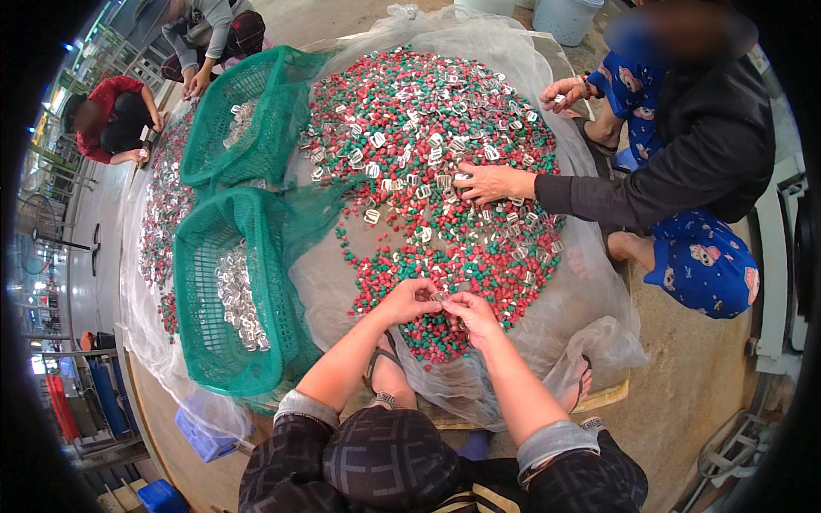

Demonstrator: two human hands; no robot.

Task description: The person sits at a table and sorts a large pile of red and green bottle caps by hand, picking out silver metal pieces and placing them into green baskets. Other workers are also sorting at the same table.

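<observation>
My left hand (409,302) and my right hand (473,315) meet over the near edge of a wide pile of small red, green and white pieces (445,252). Between their fingertips they pinch a small pale buckle (440,297), partly covered by the fingers. Many silvery slotted buckles, such as one bright buckle (372,216), lie scattered over the pile. On the left, a green basket (265,295) draped with green netting holds a heap of similar buckles (239,295).
A second green basket (275,81) with some buckles stands farther back. Across the pile on the right, a person's hand (496,183) reaches into the pieces. Two people work beyond another pile (162,205) at far left. White mesh sheeting (599,342) lies underneath. Buckets (566,19) stand behind.
</observation>
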